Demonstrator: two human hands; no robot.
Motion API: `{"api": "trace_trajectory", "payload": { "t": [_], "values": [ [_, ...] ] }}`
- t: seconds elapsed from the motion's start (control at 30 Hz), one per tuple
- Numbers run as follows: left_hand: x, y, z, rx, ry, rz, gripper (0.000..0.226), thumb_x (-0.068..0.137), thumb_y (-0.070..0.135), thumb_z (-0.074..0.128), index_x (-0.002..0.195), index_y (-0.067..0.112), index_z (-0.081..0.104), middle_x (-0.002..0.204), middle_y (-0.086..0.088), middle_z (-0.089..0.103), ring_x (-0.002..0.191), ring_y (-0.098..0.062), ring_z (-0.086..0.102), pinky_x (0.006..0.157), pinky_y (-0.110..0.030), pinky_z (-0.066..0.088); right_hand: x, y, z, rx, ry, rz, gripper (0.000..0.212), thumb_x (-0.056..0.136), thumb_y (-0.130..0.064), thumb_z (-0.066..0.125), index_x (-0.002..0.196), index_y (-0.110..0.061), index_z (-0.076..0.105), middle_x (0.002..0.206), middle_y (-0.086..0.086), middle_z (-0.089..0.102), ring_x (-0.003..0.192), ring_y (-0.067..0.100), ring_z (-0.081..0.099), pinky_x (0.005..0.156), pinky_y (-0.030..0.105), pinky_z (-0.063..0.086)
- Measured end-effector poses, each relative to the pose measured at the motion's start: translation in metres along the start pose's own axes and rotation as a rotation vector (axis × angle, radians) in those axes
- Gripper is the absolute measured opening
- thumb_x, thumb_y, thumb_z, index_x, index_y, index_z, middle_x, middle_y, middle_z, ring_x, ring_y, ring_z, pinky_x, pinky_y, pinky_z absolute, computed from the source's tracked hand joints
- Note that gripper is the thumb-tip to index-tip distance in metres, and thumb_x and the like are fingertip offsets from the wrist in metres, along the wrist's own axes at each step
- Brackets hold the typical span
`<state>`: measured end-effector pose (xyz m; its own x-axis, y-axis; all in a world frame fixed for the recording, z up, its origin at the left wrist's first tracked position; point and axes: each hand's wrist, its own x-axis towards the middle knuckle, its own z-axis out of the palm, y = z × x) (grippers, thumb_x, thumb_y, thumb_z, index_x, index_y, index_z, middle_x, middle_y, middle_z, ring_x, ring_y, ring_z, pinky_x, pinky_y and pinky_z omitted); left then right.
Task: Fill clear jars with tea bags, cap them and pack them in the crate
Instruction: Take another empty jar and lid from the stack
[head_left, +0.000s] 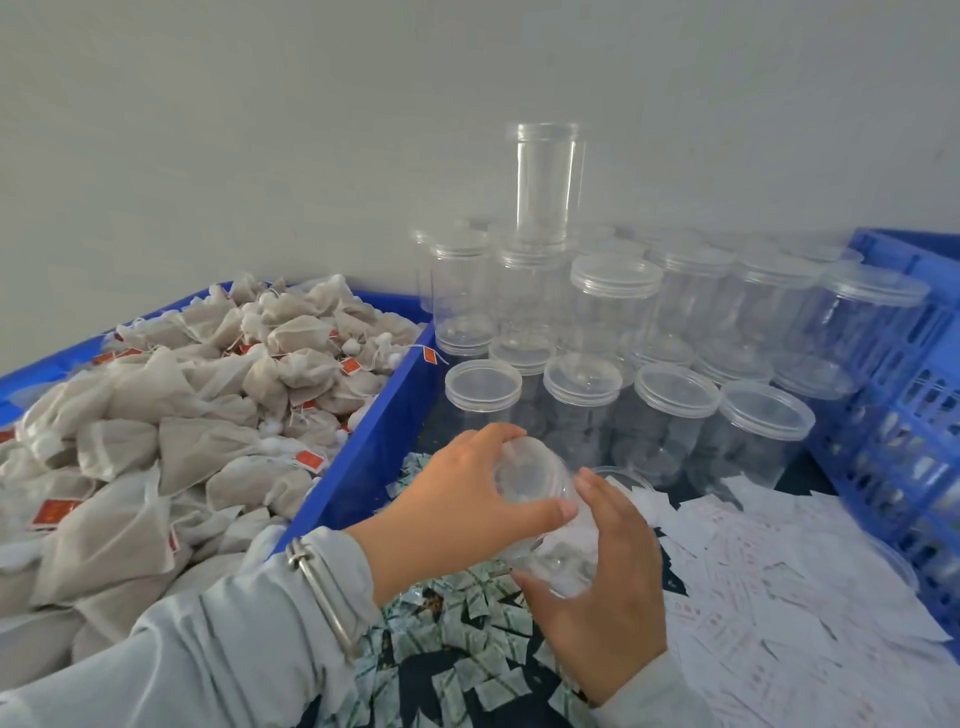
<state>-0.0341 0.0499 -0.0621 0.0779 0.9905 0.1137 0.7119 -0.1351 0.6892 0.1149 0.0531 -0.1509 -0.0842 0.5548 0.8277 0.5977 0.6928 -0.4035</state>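
Note:
A clear empty jar (558, 540) lies tilted between my hands, low in the middle of the view. My left hand (467, 499) grips its lid end (524, 475) from above, fingers curled round the cap. My right hand (608, 577) holds the jar's body from the right and below. A heap of grey tea bags (171, 415) with red tags fills the blue tray (374, 431) on the left. Several capped clear jars (613, 332) stand stacked behind my hands. The blue slatted crate (904, 395) stands at the right.
Small white and green sachets (457, 639) lie scattered under my hands. White paper slips (779, 587) with red print cover the table to the right. One uncapped tall jar (548, 182) tops the stack by the grey wall. A metal bangle (322, 592) circles my left wrist.

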Motion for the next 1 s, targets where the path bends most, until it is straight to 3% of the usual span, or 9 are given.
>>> {"api": "trace_trajectory", "payload": {
  "t": [0.13,0.33,0.47,0.63,0.73,0.8,0.87,1.0],
  "values": [
    [0.001,-0.001,0.0,0.037,-0.032,-0.084,0.081,0.066,0.072,0.062,0.134,0.033,0.04,0.125,0.012,0.049,0.105,-0.004,0.048,0.081,-0.018,0.036,0.0,0.01,0.0,-0.112,-0.001,-0.084,0.079,0.071,-0.048,0.067,0.134,-0.01,0.038,0.133,0.002,0.044,0.122,0.02,0.045,0.098,0.047,0.037],
    [-0.001,0.006,-0.003,-0.166,-0.113,-0.265,0.082,0.064,0.082,0.052,0.122,0.024,0.048,0.105,0.006,0.056,0.09,-0.009,0.06,0.055,-0.021,0.053,0.002,0.017,-0.004,-0.257,-0.022,-0.192,0.071,0.074,-0.04,0.064,0.136,-0.016,0.039,0.138,-0.001,0.042,0.129,0.019,0.042,0.111,0.055,0.022],
    [-0.001,0.009,-0.001,-0.283,-0.127,-0.365,0.07,0.075,0.072,0.053,0.118,0.017,0.049,0.107,-0.002,0.053,0.091,-0.02,0.061,0.064,-0.041,0.06,0.002,0.016,-0.005,-0.273,-0.043,-0.189,0.067,0.075,-0.036,0.061,0.135,-0.016,0.039,0.138,0.0,0.042,0.129,0.021,0.041,0.111,0.056,0.017],
    [-0.001,0.013,-0.001,-0.415,-0.144,-0.479,0.07,0.08,0.063,0.055,0.13,0.015,0.044,0.12,-0.005,0.048,0.102,-0.032,0.058,0.07,-0.047,0.059,0.003,0.014,-0.005,-0.326,-0.026,-0.219,0.075,0.063,-0.024,0.076,0.131,-0.016,0.044,0.13,0.005,0.056,0.128,0.022,0.043,0.111,0.054,0.017],
    [-0.002,0.013,-0.004,-0.583,-0.193,-0.555,0.064,0.081,0.064,0.053,0.122,0.015,0.05,0.111,-0.011,0.058,0.087,-0.034,0.068,0.066,-0.044,0.06,0.004,0.014,-0.006,-0.342,0.003,-0.235,0.073,0.066,-0.02,0.077,0.131,-0.016,0.043,0.133,0.004,0.053,0.128,0.022,0.041,0.112,0.052,0.016],
    [-0.002,0.01,-0.013,-0.774,-0.221,-0.65,0.068,0.081,0.067,0.049,0.121,0.012,0.047,0.104,-0.018,0.059,0.07,-0.035,0.07,0.056,-0.037,0.059,0.005,0.022,-0.011,-0.375,0.067,-0.137,0.087,0.057,-0.016,0.087,0.132,-0.014,0.041,0.135,0.005,0.045,0.128,0.024,0.039,0.113,0.048,0.014],
    [0.001,0.002,-0.024,-0.889,-0.206,-0.709,0.074,0.082,0.067,0.048,0.126,0.008,0.041,0.112,-0.023,0.054,0.071,-0.04,0.069,0.05,-0.033,0.056,0.009,0.034,-0.019,-0.364,0.13,0.044,0.105,0.045,-0.015,0.094,0.133,-0.013,0.038,0.136,0.007,0.042,0.127,0.025,0.037,0.113,0.047,0.013],
    [0.011,-0.013,-0.036,-0.938,-0.116,-0.751,0.068,0.085,0.066,0.043,0.115,0.005,0.053,0.108,-0.021,0.064,0.082,-0.034,0.067,0.06,-0.038,0.053,0.012,0.043,-0.024,-0.274,0.167,0.254,0.108,0.046,-0.015,0.094,0.135,-0.017,0.034,0.135,0.017,0.05,0.128,0.023,0.033,0.11,0.047,0.014]
  ]
}}
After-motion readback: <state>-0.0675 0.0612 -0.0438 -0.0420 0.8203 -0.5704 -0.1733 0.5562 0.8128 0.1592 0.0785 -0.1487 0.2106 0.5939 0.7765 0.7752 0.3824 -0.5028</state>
